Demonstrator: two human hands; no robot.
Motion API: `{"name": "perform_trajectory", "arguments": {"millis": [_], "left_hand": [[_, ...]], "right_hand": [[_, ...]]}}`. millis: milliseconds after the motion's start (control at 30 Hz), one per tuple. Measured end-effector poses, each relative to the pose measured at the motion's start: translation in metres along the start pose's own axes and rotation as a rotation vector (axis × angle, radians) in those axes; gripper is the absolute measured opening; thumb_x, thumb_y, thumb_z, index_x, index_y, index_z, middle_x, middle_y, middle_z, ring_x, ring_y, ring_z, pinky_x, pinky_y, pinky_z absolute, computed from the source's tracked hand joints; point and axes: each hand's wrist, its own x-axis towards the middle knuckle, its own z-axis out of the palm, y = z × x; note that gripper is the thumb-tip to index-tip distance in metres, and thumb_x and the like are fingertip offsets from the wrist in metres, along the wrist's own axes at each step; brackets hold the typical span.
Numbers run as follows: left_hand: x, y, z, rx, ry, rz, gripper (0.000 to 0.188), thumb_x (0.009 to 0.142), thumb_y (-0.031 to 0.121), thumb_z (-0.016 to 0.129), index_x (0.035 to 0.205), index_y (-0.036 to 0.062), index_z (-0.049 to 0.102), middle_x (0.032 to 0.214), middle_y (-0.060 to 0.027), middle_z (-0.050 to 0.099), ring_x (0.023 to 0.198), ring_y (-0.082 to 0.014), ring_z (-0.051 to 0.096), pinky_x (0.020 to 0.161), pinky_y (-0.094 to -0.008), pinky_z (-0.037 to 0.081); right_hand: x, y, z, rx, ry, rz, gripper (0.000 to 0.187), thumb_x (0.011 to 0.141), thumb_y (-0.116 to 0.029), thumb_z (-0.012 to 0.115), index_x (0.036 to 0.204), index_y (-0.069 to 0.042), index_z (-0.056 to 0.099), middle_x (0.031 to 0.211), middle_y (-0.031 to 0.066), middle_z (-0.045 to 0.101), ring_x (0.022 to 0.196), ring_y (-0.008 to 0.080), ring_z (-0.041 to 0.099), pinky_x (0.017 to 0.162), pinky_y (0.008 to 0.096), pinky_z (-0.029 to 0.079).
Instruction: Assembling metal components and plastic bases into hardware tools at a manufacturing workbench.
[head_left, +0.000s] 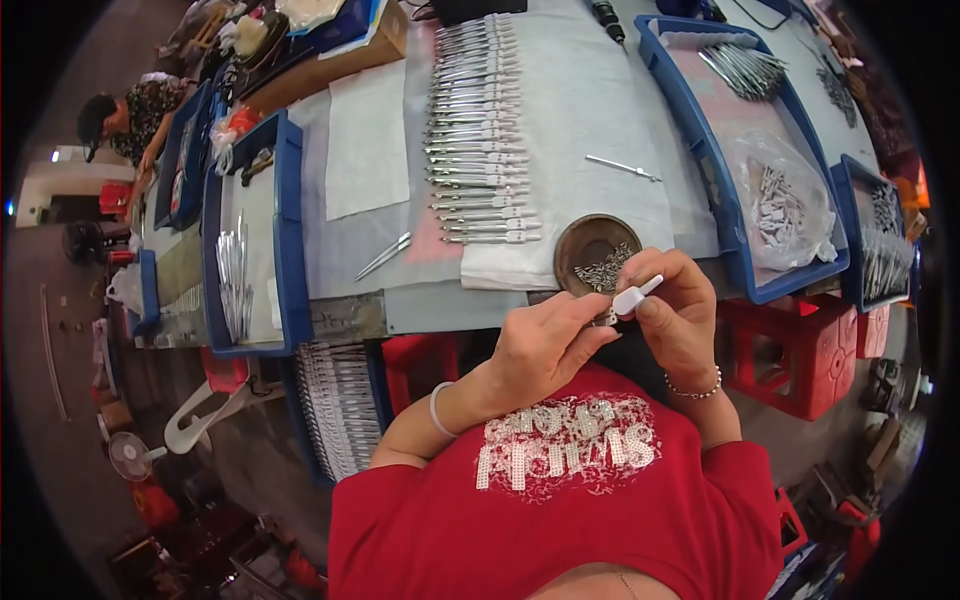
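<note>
Over the near edge of the table, my two hands meet fingertip to fingertip. My right hand point(682, 312) is closed, with thumb and fingers round a small white plastic piece point(630, 300) that has a narrow stem. Fingers pinched, my left hand point(545, 345) holds a small silvery metal part point(605, 318) against or just beside the white piece; the fingers partly hide it. Just beyond the hands is a round brown bowl point(570, 245) holding many tiny metal parts point(607, 270). One slim metal rod point(622, 168) lies on the white cloth behind it.
A long row of silvery tools point(480, 150) lies across the cloth point(570, 110). Two loose metal rods point(383, 256) rest left of it. Blue trays point(738, 225) point(292, 235) with metal parts flank the work area. Red stools point(800, 355) stand below. Another person point(145, 120) is at far left.
</note>
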Motion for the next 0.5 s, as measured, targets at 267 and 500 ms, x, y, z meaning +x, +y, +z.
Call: {"name": "perform_trajectory", "arguments": {"millis": [267, 500], "left_hand": [[-0.012, -0.002, -0.005, 0.008, 0.080, 0.063, 0.026, 0.079, 0.008, 0.067, 0.100, -0.0030, 0.057, 0.066, -0.0116, 0.054, 0.051, -0.0243, 0.053, 0.044, -0.0323, 0.042], [-0.019, -0.006, -0.009, -0.059, 0.094, -0.019, 0.022, 0.083, 0.009, 0.063, 0.101, -0.0021, 0.057, 0.067, -0.0091, 0.055, 0.051, -0.0196, 0.053, 0.046, -0.0293, 0.042]], "right_hand": [[-0.004, 0.002, 0.016, -0.090, -0.043, -0.024, 0.016, 0.082, 0.002, 0.062, 0.095, -0.001, 0.053, 0.096, 0.0100, 0.054, 0.086, 0.0138, 0.056, 0.073, 0.0237, 0.048], [-0.005, 0.000, 0.027, -0.309, -0.055, 0.062, 0.017, 0.081, 0.004, 0.061, 0.096, 0.000, 0.053, 0.099, 0.0084, 0.053, 0.087, 0.0118, 0.054, 0.074, 0.0236, 0.046]]}}
